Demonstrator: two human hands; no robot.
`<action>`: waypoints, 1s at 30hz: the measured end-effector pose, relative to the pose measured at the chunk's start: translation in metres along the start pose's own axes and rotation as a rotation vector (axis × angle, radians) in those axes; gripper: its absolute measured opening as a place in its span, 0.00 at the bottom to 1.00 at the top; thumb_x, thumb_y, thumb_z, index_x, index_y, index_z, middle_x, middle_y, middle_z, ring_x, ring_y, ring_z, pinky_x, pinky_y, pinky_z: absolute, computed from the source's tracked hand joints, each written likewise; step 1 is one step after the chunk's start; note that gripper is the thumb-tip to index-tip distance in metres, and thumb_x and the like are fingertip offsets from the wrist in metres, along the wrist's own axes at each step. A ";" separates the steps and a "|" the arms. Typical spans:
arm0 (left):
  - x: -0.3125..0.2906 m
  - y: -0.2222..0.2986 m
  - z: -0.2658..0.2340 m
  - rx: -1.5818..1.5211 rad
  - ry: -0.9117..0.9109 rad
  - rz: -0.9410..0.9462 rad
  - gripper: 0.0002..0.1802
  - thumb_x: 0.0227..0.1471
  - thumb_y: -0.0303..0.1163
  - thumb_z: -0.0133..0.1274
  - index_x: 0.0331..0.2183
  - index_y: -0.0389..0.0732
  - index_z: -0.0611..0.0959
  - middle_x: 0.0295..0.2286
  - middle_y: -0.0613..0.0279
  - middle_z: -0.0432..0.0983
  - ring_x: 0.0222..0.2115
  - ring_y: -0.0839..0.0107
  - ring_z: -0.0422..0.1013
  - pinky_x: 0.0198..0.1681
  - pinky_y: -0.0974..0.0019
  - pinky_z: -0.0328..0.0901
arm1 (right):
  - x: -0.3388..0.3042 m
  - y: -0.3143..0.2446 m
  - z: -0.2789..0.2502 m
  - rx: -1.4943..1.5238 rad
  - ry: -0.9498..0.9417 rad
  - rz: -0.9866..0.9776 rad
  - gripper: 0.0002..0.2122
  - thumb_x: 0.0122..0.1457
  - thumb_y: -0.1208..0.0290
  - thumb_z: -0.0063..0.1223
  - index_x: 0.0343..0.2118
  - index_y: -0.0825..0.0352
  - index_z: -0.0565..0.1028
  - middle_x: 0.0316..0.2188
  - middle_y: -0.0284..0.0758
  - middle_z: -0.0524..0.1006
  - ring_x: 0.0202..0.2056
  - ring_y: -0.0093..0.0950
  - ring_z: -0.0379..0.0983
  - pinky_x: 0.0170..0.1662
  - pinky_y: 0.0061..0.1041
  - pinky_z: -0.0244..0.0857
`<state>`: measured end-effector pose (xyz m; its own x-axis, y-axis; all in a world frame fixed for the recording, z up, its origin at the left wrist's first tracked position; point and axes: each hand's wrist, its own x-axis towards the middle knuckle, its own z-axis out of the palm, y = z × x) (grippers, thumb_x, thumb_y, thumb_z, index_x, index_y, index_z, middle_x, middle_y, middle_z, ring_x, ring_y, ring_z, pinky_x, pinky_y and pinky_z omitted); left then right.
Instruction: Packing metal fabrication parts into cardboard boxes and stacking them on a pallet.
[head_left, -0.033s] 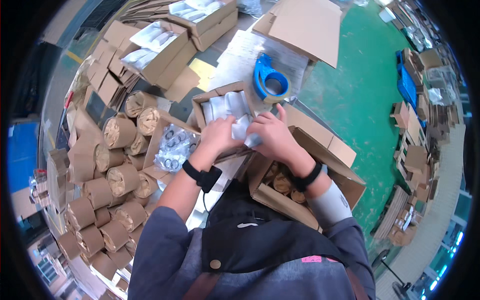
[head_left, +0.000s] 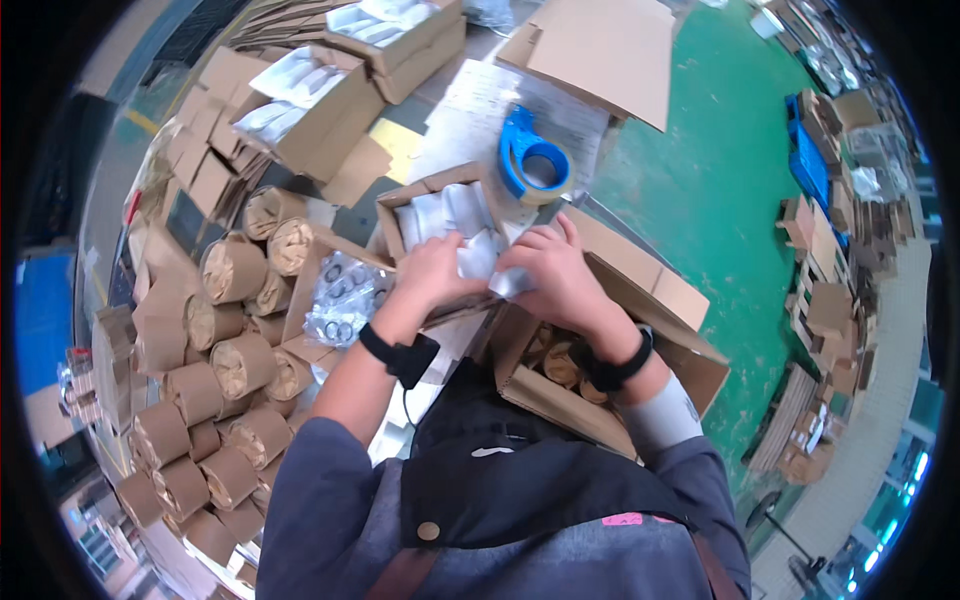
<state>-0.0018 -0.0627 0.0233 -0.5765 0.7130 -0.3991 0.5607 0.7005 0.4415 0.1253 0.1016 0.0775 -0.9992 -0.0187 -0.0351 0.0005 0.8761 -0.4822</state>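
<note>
A small open carton (head_left: 390, 222) holds several white wrapped packets (head_left: 463, 208). My left hand (head_left: 430, 272) reaches over its near left side. The fingers and thumb close around a white packet (head_left: 477, 262) in the near part of the carton. Beside it, at the near right corner, my right hand (head_left: 556, 270) pinches the end of another white packet (head_left: 511, 283). That packet sticks out past the fingers toward my left hand. Part of the carton's near wall is hidden by my hands.
Brown paper-wrapped rolls (head_left: 243, 365) pile up at left, beside a box with bagged black rings (head_left: 345, 295). An open carton of rolls (head_left: 555, 400) stands under my right forearm. A blue tape dispenser (head_left: 520, 150) lies beyond; cartons of white packets (head_left: 320, 135) stand far left.
The whole view has shifted slightly, with the scene a little further left. Both hands keep nearly the same hold at the small carton.
</note>
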 end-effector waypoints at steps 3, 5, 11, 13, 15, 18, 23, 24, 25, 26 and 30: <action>0.007 -0.002 0.015 -0.083 0.117 -0.156 0.36 0.35 0.55 0.63 0.40 0.37 0.78 0.41 0.49 0.75 0.42 0.51 0.73 0.44 0.53 0.68 | -0.060 0.007 -0.044 0.712 0.046 0.111 0.19 0.36 0.77 0.66 0.36 0.65 0.78 0.34 0.34 0.75 0.38 0.32 0.73 0.44 0.25 0.67; -0.002 0.014 0.007 0.148 0.092 -0.146 0.35 0.39 0.56 0.61 0.41 0.37 0.78 0.39 0.48 0.77 0.41 0.51 0.73 0.43 0.54 0.67 | -0.109 0.021 -0.053 0.948 -0.113 0.331 0.19 0.37 0.78 0.66 0.37 0.66 0.77 0.32 0.36 0.76 0.35 0.30 0.74 0.42 0.25 0.68; -0.006 0.012 0.025 0.065 0.387 0.112 0.30 0.39 0.51 0.64 0.37 0.37 0.78 0.33 0.48 0.77 0.35 0.52 0.74 0.38 0.54 0.68 | -0.213 0.105 0.052 0.320 -0.622 0.686 0.24 0.31 0.71 0.70 0.37 0.67 0.75 0.34 0.41 0.78 0.37 0.38 0.76 0.41 0.31 0.70; -0.009 0.017 0.024 0.046 0.409 0.165 0.28 0.40 0.48 0.64 0.37 0.37 0.76 0.31 0.49 0.77 0.33 0.49 0.74 0.37 0.54 0.68 | -0.250 0.138 0.124 0.197 -0.628 0.570 0.23 0.34 0.68 0.68 0.37 0.67 0.76 0.31 0.40 0.79 0.35 0.39 0.76 0.39 0.33 0.70; -0.018 0.026 0.015 0.039 0.501 0.240 0.26 0.39 0.42 0.67 0.37 0.37 0.76 0.29 0.50 0.77 0.31 0.55 0.75 0.35 0.59 0.69 | -0.254 0.148 0.157 0.147 -0.651 0.669 0.22 0.36 0.66 0.68 0.38 0.67 0.75 0.31 0.42 0.78 0.35 0.40 0.76 0.38 0.33 0.70; -0.048 0.057 -0.022 -0.285 0.538 0.056 0.27 0.38 0.37 0.69 0.38 0.36 0.75 0.29 0.53 0.78 0.32 0.66 0.76 0.35 0.66 0.69 | -0.228 0.123 0.144 0.097 -0.609 0.813 0.23 0.43 0.63 0.66 0.42 0.67 0.74 0.35 0.43 0.78 0.38 0.39 0.76 0.40 0.33 0.70; -0.077 0.140 -0.019 -0.602 -0.196 0.261 0.28 0.37 0.40 0.70 0.37 0.37 0.76 0.29 0.57 0.77 0.32 0.67 0.76 0.36 0.65 0.68 | -0.176 0.030 0.023 1.652 0.209 0.362 0.27 0.51 0.67 0.66 0.52 0.71 0.68 0.40 0.35 0.77 0.41 0.26 0.75 0.45 0.28 0.69; -0.074 0.142 0.008 -0.598 -0.253 0.322 0.30 0.38 0.43 0.69 0.41 0.38 0.75 0.29 0.53 0.76 0.31 0.58 0.76 0.36 0.63 0.68 | -0.176 0.024 0.017 1.532 0.088 0.327 0.25 0.51 0.69 0.66 0.51 0.71 0.69 0.41 0.34 0.77 0.41 0.24 0.74 0.45 0.26 0.69; -0.074 0.141 0.030 -0.557 -0.291 0.299 0.37 0.41 0.45 0.67 0.48 0.38 0.70 0.30 0.51 0.75 0.30 0.52 0.74 0.34 0.60 0.68 | -0.175 0.022 0.015 1.414 -0.034 0.288 0.24 0.51 0.72 0.65 0.50 0.70 0.69 0.41 0.32 0.77 0.41 0.23 0.73 0.46 0.25 0.69; -0.076 0.139 0.043 -0.530 -0.242 0.254 0.41 0.41 0.49 0.66 0.51 0.38 0.67 0.31 0.52 0.74 0.30 0.53 0.73 0.34 0.59 0.68 | -0.183 0.035 0.029 1.462 -0.204 0.424 0.23 0.51 0.73 0.65 0.50 0.69 0.70 0.41 0.33 0.77 0.41 0.21 0.73 0.45 0.23 0.68; -0.088 0.128 0.043 -0.431 -0.187 0.096 0.50 0.41 0.60 0.61 0.55 0.37 0.60 0.34 0.53 0.69 0.30 0.55 0.71 0.34 0.58 0.67 | -0.202 0.096 0.124 1.172 -0.426 0.869 0.25 0.42 0.71 0.62 0.47 0.70 0.73 0.39 0.37 0.78 0.38 0.29 0.75 0.39 0.29 0.69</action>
<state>0.1461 -0.0344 0.0803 -0.3949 0.7951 -0.4604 0.2859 0.5826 0.7608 0.3320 0.1303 -0.0701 -0.5871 -0.0276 -0.8091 0.7999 -0.1733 -0.5745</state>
